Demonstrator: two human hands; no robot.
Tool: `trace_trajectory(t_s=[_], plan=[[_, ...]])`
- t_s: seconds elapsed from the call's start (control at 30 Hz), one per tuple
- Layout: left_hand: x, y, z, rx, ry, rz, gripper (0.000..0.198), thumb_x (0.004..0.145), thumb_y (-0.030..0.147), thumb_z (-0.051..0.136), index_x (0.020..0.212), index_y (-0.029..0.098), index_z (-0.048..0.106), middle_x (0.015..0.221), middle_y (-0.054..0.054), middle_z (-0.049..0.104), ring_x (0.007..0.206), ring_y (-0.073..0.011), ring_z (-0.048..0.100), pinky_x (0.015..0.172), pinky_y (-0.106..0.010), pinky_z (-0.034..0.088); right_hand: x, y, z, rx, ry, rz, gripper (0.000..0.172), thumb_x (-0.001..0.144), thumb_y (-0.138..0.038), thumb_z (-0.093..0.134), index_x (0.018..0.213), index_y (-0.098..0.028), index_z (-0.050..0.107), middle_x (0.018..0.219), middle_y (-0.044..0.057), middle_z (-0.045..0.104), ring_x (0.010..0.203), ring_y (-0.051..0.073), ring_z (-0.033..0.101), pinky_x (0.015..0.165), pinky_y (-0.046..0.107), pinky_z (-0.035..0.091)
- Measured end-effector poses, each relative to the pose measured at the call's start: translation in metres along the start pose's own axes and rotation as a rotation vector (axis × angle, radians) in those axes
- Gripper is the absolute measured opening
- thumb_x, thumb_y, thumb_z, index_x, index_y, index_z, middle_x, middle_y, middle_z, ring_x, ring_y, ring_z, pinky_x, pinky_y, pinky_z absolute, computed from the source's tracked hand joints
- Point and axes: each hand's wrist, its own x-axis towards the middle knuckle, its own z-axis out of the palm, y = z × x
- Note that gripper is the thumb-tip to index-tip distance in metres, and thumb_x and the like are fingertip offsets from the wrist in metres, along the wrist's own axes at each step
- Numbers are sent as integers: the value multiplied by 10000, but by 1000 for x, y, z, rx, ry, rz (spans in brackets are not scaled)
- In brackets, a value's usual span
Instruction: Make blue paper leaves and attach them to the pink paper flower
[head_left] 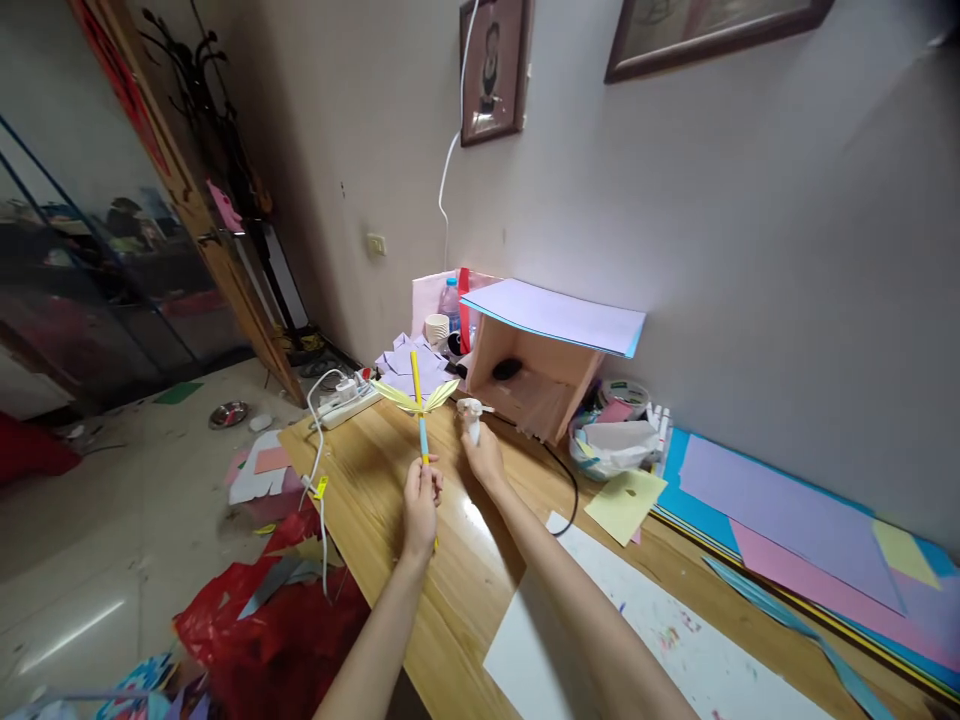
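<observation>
My left hand [422,500] is closed around a thin stick [416,375] wrapped in yellow and light blue, held upright over the table. Two pale yellow paper leaves [442,396] spread from the stick's upper part, one to each side. To the right of it, my right hand [484,455] is closed on a white glue gun [471,412], its nozzle end pointing to the right. The glue gun is apart from the stick, and my fingers hide most of its handle. Folded lilac paper pieces [412,360] lie behind the leaves.
An open box [555,390] with lilac sheets on top stands against the wall. Right of it are a plastic tub [611,455] and stacked coloured paper [787,520]. A white sheet [637,640] lies in front. A power strip [349,405] sits at the left edge.
</observation>
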Motion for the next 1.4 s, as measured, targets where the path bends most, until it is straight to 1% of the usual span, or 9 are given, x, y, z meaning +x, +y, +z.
trace_trajectory(t_s=[0.1,0.13,0.23,0.27,0.4,0.67,0.93,1.13,1.4], plan=[[-1,1,0,17,13,-43,298,822,461,439,909,182,495,570,58,342,442,-49,254,397,-147,178,-17,0,-23,88,34,-36,341,831,-386,328,998,-162,523,959,72,594,854,204,538,716,275,388],[-1,2,0,18,14,-62,299,823,465,434,909,184,492,566,62,327,438,-48,245,397,-148,173,-25,0,-30,201,59,-41,337,824,-399,355,989,-160,526,938,65,589,832,196,535,709,270,389],[-2,3,1,-4,12,-118,316,809,482,448,906,184,489,563,71,297,425,-43,221,396,-152,158,-51,0,-49,435,-39,16,302,805,-439,415,877,-162,514,682,3,518,607,151,470,584,249,379],[-3,3,1,-19,10,-135,323,801,488,459,903,184,487,563,73,292,421,-41,214,395,-154,150,-58,0,-52,476,-88,18,286,804,-435,430,874,-167,503,664,-9,497,584,140,449,566,243,371],[-5,3,2,-70,-36,-186,326,789,496,474,869,180,468,546,81,278,414,-37,197,398,-158,115,-75,-5,-58,514,-173,3,249,808,-427,448,815,-178,468,653,-21,468,577,126,421,564,239,362],[-11,3,6,-41,-108,-216,342,790,506,466,864,173,468,537,83,285,414,-39,184,399,-163,92,-73,-9,-61,501,-221,6,250,807,-421,436,745,-180,454,621,-27,440,558,121,399,538,239,344],[-11,1,5,0,-120,-197,317,812,489,438,877,181,481,543,77,287,420,-45,196,396,-163,110,-71,-9,-62,468,-229,-5,266,817,-425,416,699,-188,424,599,-29,414,536,118,375,509,235,326],[-13,2,5,5,-119,-189,315,815,486,435,881,182,483,547,75,290,426,-48,199,399,-165,122,-70,-8,-64,425,-199,-23,283,811,-439,424,697,-182,447,606,-27,448,551,122,409,547,243,348],[-13,4,6,-8,-119,-189,313,813,479,443,889,177,479,547,76,278,430,-49,192,406,-172,112,-69,-7,-65,409,-213,3,286,807,-439,419,698,-177,446,606,-21,448,549,126,414,539,247,341]])
